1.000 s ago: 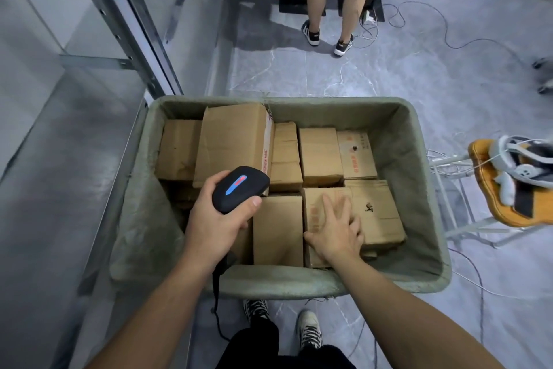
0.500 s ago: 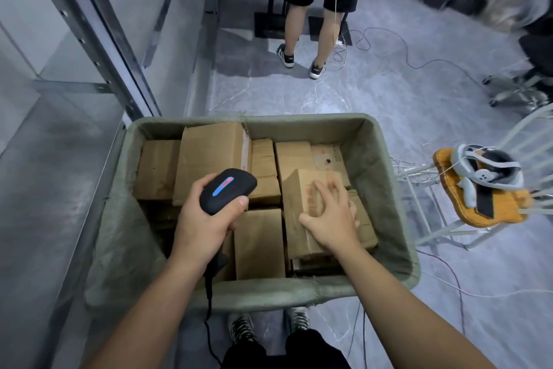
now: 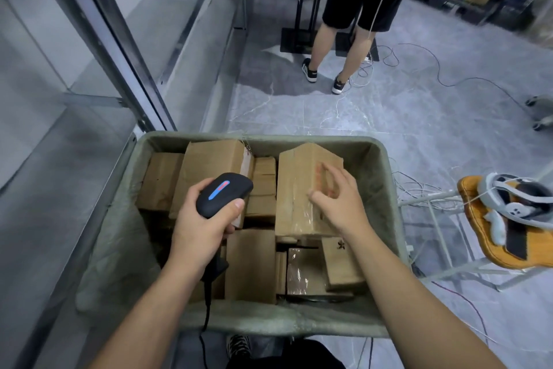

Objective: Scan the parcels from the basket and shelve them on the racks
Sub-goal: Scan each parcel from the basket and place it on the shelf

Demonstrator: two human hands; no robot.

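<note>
At the left edge of the frame stands the rack (image 3: 128, 69), where the parcels are to go. Lower centre-left, my left hand (image 3: 200, 228) is wrapped round the scanner (image 3: 223, 194), thumb on its side. The scanner's head points up and to the right in the frame, lit strip uppermost. The basket (image 3: 269, 319) fills the middle of the frame, packed with other parcels (image 3: 209, 168). Right of centre, the raised parcel (image 3: 294, 189) stands tilted above its neighbours. Its long axis runs from the lower centre towards the top of the frame, far end highest, taped broad face towards me. My right hand (image 3: 341, 207) holds it, thumb and bent fingers on that face; blur hides the fingertips. Step in hand, as I judge it: drawing one parcel out for scanning. The next move calls for turning a label, none visible here, towards the scanner's head, then carrying the parcel left to the rack.
</note>
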